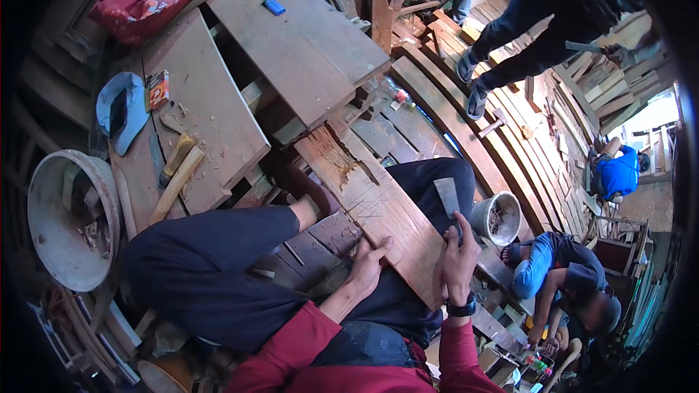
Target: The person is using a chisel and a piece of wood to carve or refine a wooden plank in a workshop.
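A wooden board [386,211] lies slantwise across my lap, its far end ragged with a broken, rotten-looking hollow and some scratched lines in the middle. My left hand [366,268] is closed on the board's left edge, thumb on top and fingers curled underneath. In my right hand [460,256] is a putty knife [446,195], its flat, widening metal blade pointing up and away. That same hand also rests against the near right end of the board. A dark watch [461,307] circles my right wrist.
A white bucket [502,220] stands right of my knee, a larger one [45,222] far left. Wooden-handled tools [177,183], a blue cap [122,113] and a lighter [274,6] lie on boards. A hammer [494,124] lies among planks. Several people work at right; one stands.
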Demonstrator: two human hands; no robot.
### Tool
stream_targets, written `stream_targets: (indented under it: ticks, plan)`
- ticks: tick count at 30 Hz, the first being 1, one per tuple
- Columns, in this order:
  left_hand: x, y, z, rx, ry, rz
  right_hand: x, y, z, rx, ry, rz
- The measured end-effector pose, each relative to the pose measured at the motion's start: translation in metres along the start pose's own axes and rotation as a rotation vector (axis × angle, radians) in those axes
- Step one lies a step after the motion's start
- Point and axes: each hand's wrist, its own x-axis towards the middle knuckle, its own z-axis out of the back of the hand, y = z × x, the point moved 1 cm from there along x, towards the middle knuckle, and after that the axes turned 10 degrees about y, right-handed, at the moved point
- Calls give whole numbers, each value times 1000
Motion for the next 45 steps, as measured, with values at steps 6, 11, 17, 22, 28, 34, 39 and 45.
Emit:
stream_targets:
  ticks: [6, 11, 17, 22, 28, 34, 39, 45]
  plan:
    - [3, -7, 0, -141, 17, -27, 13, 10, 2, -128, -69, 93]
    - [13, -6, 0, -263, 44, -22, 23, -2, 0, -209, -108, 148]
    - [23, -8, 19, -174, 43, -31, 22, -7, -8, -169, -150, 257]
    - [32, -36, 34, -24, -202, -219, 22, -10, -6, -90, -111, 175]
    - [46, -51, 51, -108, -263, -204, 22, -12, -7, -136, -123, 325]
    - [52, -42, 56, -114, -206, -314, 21, -4, 1, -20, -72, 204]
    - [45, -45, 47, -135, -99, -338, 30, -14, 5, -126, -119, 353]
    - [31, -30, 15, -294, -83, -236, 29, -3, 15, -46, -113, 284]
